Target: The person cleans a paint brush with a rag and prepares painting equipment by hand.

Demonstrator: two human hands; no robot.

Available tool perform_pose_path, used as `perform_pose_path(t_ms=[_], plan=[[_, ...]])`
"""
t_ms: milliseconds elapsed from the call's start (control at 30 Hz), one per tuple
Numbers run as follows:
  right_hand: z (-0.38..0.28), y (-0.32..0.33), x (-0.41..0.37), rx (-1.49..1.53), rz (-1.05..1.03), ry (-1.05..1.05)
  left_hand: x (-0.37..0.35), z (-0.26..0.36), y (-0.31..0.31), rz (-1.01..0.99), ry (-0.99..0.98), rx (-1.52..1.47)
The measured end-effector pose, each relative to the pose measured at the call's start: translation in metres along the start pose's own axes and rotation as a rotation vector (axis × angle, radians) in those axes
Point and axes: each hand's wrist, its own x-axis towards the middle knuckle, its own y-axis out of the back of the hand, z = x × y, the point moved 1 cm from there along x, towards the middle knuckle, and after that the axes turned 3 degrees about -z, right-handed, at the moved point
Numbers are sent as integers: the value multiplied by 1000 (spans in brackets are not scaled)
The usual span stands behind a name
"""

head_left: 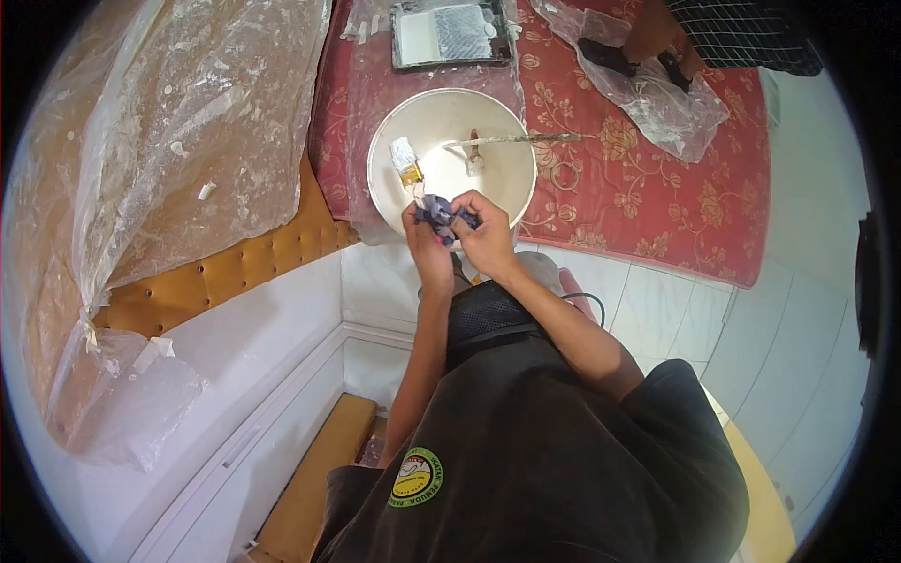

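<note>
Over the near rim of a large white bucket (378, 178), both my hands are close together on a crumpled dark patterned cloth (437, 212). My left hand (430, 249) is closed at the cloth's left side, where the handle of a paintbrush (407, 161) runs into it. This brush has white-coated bristles pointing up and away from me, and a yellowish ferrule. Pinched fingers of my right hand (488, 239) grip the cloth's right side. Inside the bucket is a second brush (474, 159). A paint-smeared stick (540, 138) lies across the bucket's right rim.
A paint tray (450, 36) with white paint stands beyond the bucket on a red floral mattress (638, 206). Another person's feet (648, 61) are on plastic sheeting (671, 117) at the upper right. Paint-spotted plastic (206, 122) drapes a tufted tan headboard (225, 277) to the left.
</note>
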Motion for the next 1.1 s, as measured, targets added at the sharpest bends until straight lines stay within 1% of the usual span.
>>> perform_pose_path(t_ms=[33,67,100,167,200,233,300,333,367,433,467,500,567,600,633,700,733,767,833,867,900,967,1000,1033,1100], plan=[[6,3,-3,120,-70,85,1,3,5,-61,-16,40],[12,10,1,242,-71,-1,3,3,6,-20,26,-33],[10,13,5,242,-74,-2,2,7,4,-18,25,-33],[5,21,16,345,89,16,-1,11,-6,-5,2,158],[0,16,21,330,176,98,-4,9,-8,-6,5,159],[-10,13,22,330,181,98,-7,6,-12,-34,-3,267],[-29,9,25,-336,197,376,-11,-2,-19,-90,-26,480],[-26,7,26,-427,225,447,-10,-5,-21,-90,-126,537],[-27,8,22,-424,229,449,-11,-6,-18,-94,-129,540],[-30,9,8,-647,89,411,-13,2,-18,-42,-212,474],[-27,8,2,-384,17,197,-16,5,-17,-43,-97,268],[-30,12,2,-385,12,193,-15,8,-15,-38,-95,268],[-32,19,4,-171,26,26,-13,13,-9,-38,-159,438],[-30,19,9,-224,180,146,-9,13,-7,-44,-254,624],[-27,18,14,-223,175,143,-9,9,-7,-39,-251,625],[-26,13,24,-385,226,435,-10,1,-15,-104,-313,763],[-20,10,31,-452,234,523,-11,-1,-18,-105,-333,768],[-17,13,29,-453,238,526,-11,-1,-17,-109,-336,767],[-16,14,21,-520,-5,547,-9,9,-16,-71,-269,545],[-13,13,14,-381,-66,450,-10,13,-16,-74,-302,500],[-9,14,12,-384,-70,447,-7,10,-11,-70,-299,497],[4,16,12,140,-95,91,5,8,1,2,-259,452],[5,22,18,196,-107,71,9,13,3,-10,-168,325],[5,25,22,195,-114,70,10,16,1,-3,-170,324],[4,30,27,-384,140,-150,13,22,0,20,-257,311]])
